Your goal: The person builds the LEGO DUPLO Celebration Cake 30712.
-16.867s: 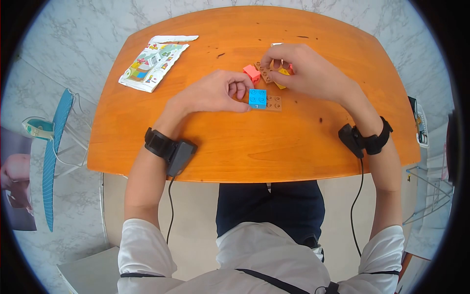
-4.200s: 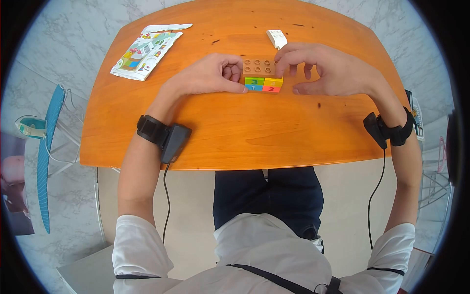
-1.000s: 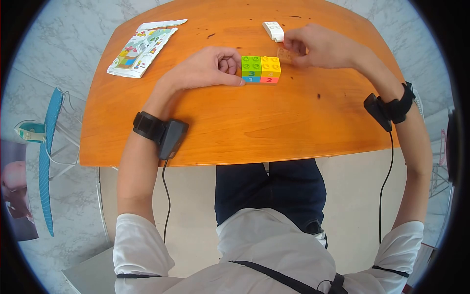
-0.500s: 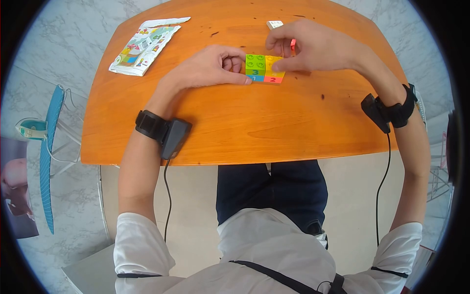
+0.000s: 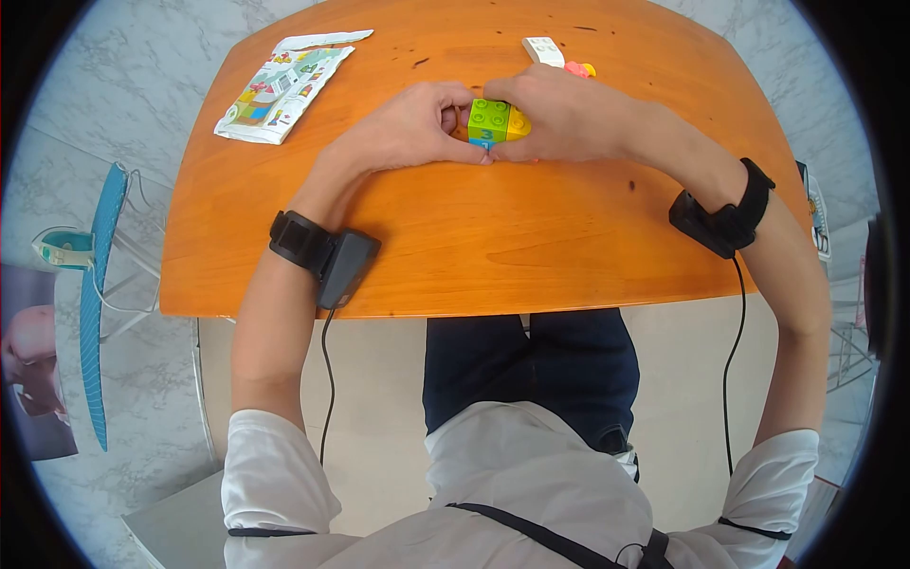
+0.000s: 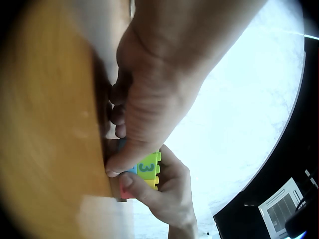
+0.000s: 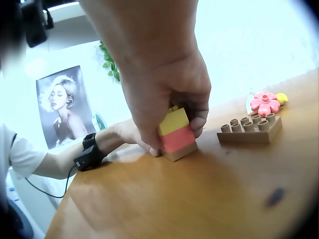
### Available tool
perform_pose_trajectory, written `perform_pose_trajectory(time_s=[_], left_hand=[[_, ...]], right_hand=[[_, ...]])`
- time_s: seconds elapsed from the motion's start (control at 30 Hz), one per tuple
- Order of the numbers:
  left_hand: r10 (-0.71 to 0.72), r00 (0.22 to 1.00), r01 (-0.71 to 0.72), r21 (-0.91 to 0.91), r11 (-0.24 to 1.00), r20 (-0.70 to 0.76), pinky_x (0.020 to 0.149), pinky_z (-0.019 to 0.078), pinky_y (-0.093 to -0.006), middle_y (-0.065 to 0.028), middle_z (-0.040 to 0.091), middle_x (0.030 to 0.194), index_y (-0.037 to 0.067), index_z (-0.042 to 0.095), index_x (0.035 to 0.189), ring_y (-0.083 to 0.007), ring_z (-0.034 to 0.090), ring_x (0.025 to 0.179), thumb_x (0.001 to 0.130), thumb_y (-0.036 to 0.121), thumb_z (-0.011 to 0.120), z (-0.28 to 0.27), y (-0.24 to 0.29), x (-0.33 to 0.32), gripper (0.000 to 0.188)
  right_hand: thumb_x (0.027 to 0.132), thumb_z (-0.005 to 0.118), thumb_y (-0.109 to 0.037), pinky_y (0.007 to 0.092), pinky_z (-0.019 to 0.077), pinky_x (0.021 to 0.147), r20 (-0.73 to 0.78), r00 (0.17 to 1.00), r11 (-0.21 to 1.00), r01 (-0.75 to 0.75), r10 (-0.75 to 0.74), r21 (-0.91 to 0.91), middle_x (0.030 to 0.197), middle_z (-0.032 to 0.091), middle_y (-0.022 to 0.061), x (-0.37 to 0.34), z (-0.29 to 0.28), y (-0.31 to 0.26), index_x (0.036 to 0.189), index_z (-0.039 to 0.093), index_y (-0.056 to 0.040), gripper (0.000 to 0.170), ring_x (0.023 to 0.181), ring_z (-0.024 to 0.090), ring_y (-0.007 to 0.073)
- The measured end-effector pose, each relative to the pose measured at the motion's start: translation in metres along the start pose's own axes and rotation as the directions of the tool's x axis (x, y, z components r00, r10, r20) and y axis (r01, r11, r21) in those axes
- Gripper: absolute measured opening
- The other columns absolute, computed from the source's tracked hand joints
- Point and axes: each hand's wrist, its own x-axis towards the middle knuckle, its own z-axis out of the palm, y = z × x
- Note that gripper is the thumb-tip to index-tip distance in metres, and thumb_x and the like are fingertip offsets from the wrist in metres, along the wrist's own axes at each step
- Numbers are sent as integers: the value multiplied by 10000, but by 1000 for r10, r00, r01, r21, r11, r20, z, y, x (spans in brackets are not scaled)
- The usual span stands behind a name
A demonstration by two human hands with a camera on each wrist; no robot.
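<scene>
A block stack stands on the table: a brown base (image 7: 182, 152), a blue brick marked 1 (image 6: 132, 170) and a pink brick (image 7: 178, 139), with a green brick marked 3 (image 5: 488, 116) and a yellow brick (image 7: 174, 122) on top. My left hand (image 5: 403, 128) holds the stack's left side, its thumb low by the blue brick. From the right, my right hand (image 5: 569, 119) grips the yellow and pink end between thumb and fingers, hiding much of it in the head view. A separate brown studded brick (image 7: 249, 134) lies beside the right hand.
Behind the right hand lie a white brick (image 5: 543, 50), a pink flower piece (image 7: 265, 103) and a small yellow piece (image 7: 282, 98). A printed packet (image 5: 289, 90) rests at the table's back left. The table's front edge (image 5: 455, 315) runs close before the person.
The brown studded brick, earlier over the stack, has been put down at the right. My right hand has since moved left onto the stack; the left hand has stayed at its side.
</scene>
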Motion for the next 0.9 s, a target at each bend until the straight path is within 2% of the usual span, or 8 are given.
perform_pose_trajectory(time_s=[0.17, 0.27, 0.33, 0.57, 0.63, 0.77, 0.87, 0.9], left_hand=[[32, 999, -32, -123, 992, -7, 624, 416, -293, -6, 543, 724, 8, 625, 900, -129, 494, 674, 751, 271, 892, 4, -4, 1, 403], [8, 1000, -8, -26, 1000, 2, 623, 422, -299, -14, 555, 730, 6, 612, 879, -135, 500, 674, 753, 261, 882, 0, -1, 0, 393], [-23, 999, 22, 35, 999, 38, 647, 417, -245, 27, 589, 767, 29, 652, 982, -70, 520, 710, 803, 169, 849, 0, 2, -1, 300], [-35, 999, 33, 94, 995, 29, 650, 426, -250, 16, 590, 762, 22, 650, 978, -83, 530, 708, 792, 208, 859, 1, 5, -3, 336], [27, 1000, -27, 40, 999, 4, 608, 423, -322, -41, 520, 705, 3, 561, 824, -169, 488, 654, 754, 262, 873, 2, 1, -2, 412], [22, 1000, -23, 14, 1000, 19, 622, 428, -317, -37, 518, 725, -6, 617, 861, -168, 499, 670, 752, 261, 874, 0, 6, -3, 387], [-55, 998, 53, 147, 988, 12, 641, 402, -259, 32, 506, 780, 20, 697, 1018, -91, 493, 713, 762, 223, 883, -3, 16, -7, 376], [-45, 999, 44, 100, 994, 6, 638, 392, -257, 38, 484, 780, 24, 707, 1020, -89, 480, 717, 754, 220, 889, -1, 11, -7, 377]], right_hand=[[879, 739, -300, 383, 532, 515, 71, 997, 994, -21, 13, 107, 683, 683, 85, 5, -5, 5, 971, 662, 13, 336, 567, 654, 234], [880, 731, -281, 355, 472, 401, 89, 996, 989, -4, -9, 149, 660, 658, 69, 8, -3, 9, 925, 650, 8, 303, 460, 593, 206], [875, 742, -284, 348, 446, 365, 100, 994, 985, 22, -40, 170, 654, 649, 63, 8, -2, 10, 930, 650, 4, 308, 422, 563, 201], [869, 762, -299, 359, 514, 561, 55, 997, 984, 51, -62, 172, 712, 664, 106, 1, -4, 9, 1064, 680, 25, 387, 595, 634, 224], [868, 763, -304, 355, 512, 675, 74, 996, 972, 27, -45, 233, 776, 678, 133, -1, -6, 8, 1124, 683, 28, 427, 700, 639, 238], [870, 759, -319, 363, 523, 724, -12, 1000, 971, 25, -23, 237, 890, 699, 163, -6, -7, 1, 1169, 675, 20, 460, 773, 649, 262], [881, 784, -250, 308, 501, 693, -65, 990, 906, -90, 127, 413, 917, 695, 119, -7, -28, 0, 1170, 661, 4, 404, 759, 627, 203], [894, 773, -253, 305, 502, 670, -167, 985, 941, 17, 43, 339, 895, 697, 121, -4, -30, 8, 1167, 657, 0, 390, 723, 624, 197]])
